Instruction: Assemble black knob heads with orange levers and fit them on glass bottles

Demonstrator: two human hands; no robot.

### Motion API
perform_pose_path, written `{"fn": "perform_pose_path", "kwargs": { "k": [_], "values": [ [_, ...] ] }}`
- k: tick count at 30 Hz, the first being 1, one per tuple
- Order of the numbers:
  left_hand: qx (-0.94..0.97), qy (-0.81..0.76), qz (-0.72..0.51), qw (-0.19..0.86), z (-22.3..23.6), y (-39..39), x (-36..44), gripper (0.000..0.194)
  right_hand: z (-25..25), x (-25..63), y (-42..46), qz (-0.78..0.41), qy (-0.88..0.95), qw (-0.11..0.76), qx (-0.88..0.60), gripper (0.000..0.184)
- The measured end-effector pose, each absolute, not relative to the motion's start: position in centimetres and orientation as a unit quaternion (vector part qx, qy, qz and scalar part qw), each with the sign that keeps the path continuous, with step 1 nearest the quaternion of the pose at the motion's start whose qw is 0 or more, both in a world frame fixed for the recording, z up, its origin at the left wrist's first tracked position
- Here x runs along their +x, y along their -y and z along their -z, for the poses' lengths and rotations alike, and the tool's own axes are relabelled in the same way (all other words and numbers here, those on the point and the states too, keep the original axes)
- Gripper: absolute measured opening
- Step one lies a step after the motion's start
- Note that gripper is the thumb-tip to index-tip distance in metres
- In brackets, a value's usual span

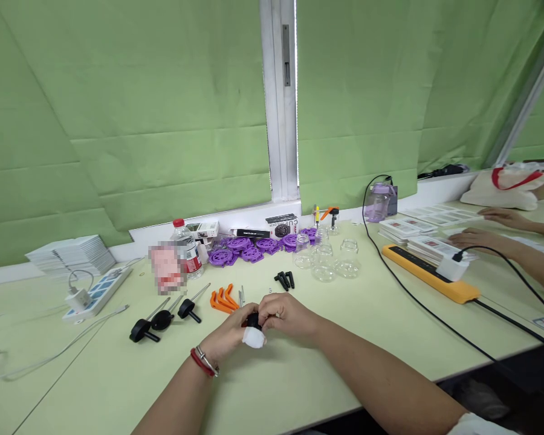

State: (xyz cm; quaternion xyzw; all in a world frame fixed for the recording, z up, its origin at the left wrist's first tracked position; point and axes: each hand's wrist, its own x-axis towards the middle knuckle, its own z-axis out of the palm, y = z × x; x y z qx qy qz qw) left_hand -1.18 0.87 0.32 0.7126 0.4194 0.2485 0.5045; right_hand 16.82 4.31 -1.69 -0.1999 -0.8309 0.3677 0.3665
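My left hand [229, 337] and my right hand [289, 317] meet over the pale green table [118, 374], both pinched round a small black part [252, 320]. A white bandage wraps a left finger, and a red cord and a bracelet circle that wrist. Just beyond the hands lie orange L-shaped pieces [223, 298], thin metal pins [241, 296] and small black pegs [284, 280]. Three black knobs on metal rods [163, 319] lie to the left.
Purple gear-like discs [249, 246], clear glass jars [324, 260], a water bottle [187, 246] and small boxes stand near the window sill. A white power strip [97, 293] with cables sits left, an orange one [428, 273] right. Another person's hands [480, 238] handle cards at far right.
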Motion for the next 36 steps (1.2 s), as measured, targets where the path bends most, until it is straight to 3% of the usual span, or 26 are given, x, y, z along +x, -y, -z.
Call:
{"fn": "perform_pose_path", "kwargs": {
  "k": [24, 36],
  "values": [
    [0.7, -0.418, -0.249, 0.522, -0.74, -0.54, -1.04, 0.028, 2.14, 16.89, -4.2, -0.436, 0.79, 0.385, -0.192, 0.008],
    [0.706, -0.426, -0.242, 0.512, -0.94, -0.5, -1.05, 0.027, 2.41, 16.74, -4.24, -0.404, 0.796, 0.407, -0.192, 0.007]
  ]
}}
